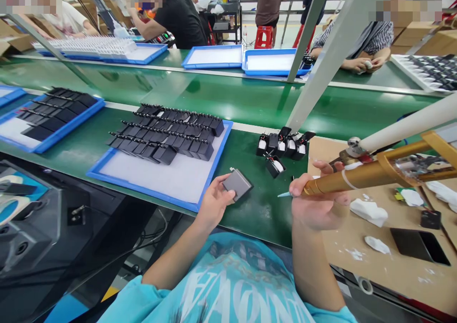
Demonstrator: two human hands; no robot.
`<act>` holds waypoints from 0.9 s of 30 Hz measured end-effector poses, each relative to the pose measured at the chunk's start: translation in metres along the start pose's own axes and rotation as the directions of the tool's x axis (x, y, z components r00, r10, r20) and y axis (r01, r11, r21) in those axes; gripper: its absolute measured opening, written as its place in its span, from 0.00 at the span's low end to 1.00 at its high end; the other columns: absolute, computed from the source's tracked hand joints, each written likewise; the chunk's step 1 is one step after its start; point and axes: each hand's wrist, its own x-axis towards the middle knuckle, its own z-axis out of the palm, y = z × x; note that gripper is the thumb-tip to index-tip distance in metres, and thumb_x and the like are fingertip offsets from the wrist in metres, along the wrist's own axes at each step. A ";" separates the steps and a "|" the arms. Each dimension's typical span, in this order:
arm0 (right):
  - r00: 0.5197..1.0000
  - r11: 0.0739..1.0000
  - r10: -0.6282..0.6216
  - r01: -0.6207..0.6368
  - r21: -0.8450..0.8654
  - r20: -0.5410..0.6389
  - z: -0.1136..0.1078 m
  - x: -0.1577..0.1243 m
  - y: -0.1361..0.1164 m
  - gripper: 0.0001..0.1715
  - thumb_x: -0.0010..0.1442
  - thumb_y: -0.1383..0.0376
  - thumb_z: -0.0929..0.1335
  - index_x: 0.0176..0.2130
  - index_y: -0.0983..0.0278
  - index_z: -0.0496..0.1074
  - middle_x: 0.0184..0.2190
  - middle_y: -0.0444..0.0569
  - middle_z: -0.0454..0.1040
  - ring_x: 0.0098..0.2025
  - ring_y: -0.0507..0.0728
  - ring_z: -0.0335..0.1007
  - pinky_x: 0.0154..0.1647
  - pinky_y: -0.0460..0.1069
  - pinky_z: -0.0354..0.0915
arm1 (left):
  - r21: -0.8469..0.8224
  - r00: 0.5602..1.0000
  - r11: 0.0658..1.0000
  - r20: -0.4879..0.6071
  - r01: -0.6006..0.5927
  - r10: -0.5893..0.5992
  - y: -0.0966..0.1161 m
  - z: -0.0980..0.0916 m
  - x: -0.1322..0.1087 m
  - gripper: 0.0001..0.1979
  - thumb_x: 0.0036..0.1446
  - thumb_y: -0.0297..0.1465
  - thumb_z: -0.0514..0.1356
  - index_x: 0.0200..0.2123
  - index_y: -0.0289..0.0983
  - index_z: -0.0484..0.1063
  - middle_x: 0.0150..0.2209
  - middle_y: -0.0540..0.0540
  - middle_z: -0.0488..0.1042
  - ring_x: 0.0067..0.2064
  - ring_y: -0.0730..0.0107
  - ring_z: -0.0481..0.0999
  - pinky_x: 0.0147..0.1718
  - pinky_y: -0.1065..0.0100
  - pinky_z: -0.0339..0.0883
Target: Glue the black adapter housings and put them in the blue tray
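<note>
My left hand [216,200] grips a small dark grey rectangular box [237,185] by its near side, above the green bench. In my right hand [317,204] is a gold-coloured glue gun [342,180], its pale blue nozzle [284,195] pointing left toward the grey box but apart from it. Beyond my hands, several open black boxes [274,166] with white parts and wires inside stand in a cluster. Left of my left hand, a blue-rimmed tray [202,204] carries rows of black boxes [164,132].
Another blue tray [41,147] with black boxes lies at far left. Cardboard [342,275] at right bears crumpled white tissue [369,212] and a dark phone-like slab [419,246]. A slanted metal post [321,61] rises beyond the black boxes. Co-workers sit across the green belt [214,89].
</note>
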 end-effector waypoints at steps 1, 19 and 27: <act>1.000 1.000 -0.004 0.004 -0.002 0.001 0.000 0.000 0.000 0.21 0.55 0.53 0.64 0.48 0.55 0.68 0.43 0.46 0.70 0.17 0.49 0.66 0.13 0.51 0.63 | -0.091 0.997 0.992 0.015 0.082 -0.081 0.003 0.000 0.000 0.24 0.58 0.46 0.60 0.54 0.40 0.66 0.49 0.40 0.77 0.44 0.59 0.81 0.39 0.60 0.80; 0.987 0.992 0.087 -0.098 -0.076 -0.132 0.008 0.000 -0.007 0.22 0.50 0.49 0.65 0.44 0.51 0.73 0.42 0.45 0.70 0.16 0.51 0.62 0.16 0.53 0.57 | 0.292 0.974 0.945 -0.125 -0.146 0.189 0.028 -0.050 0.016 0.20 0.50 0.35 0.67 0.43 0.40 0.61 0.46 0.44 0.70 0.43 0.65 0.76 0.35 0.67 0.75; 0.977 0.983 0.138 -0.155 -0.098 -0.161 0.014 -0.002 -0.009 0.20 0.49 0.51 0.64 0.42 0.46 0.74 0.43 0.44 0.70 0.16 0.52 0.58 0.18 0.56 0.54 | 0.989 0.882 0.151 -0.077 0.007 0.465 0.034 -0.151 0.070 0.08 0.54 0.29 0.61 0.37 0.38 0.65 0.39 0.40 0.69 0.44 0.54 0.70 0.43 0.57 0.65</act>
